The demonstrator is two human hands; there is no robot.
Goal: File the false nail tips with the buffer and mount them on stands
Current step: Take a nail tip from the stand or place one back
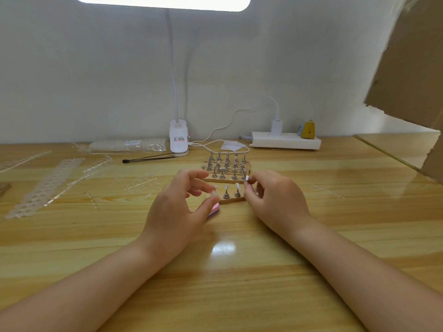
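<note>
I see my left hand pinching a clear nail tip between thumb and fingers, its grip clamped on it. My right hand pinches a small stand. Both hover near the wooden stand rack, mid-tabletop; the pink buffer lies under my left thumb.

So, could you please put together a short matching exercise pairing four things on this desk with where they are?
Things:
1. buffer
2. power strip
3. black brush
4. nail tip

Places:
A. flat on the desk, left of the lamp base
B. pinched in the left hand
C. against the back wall, right of the lamp
D. on the desk, partly under the left hand

Pairs: 1-D, 2-C, 3-A, 4-B
</note>
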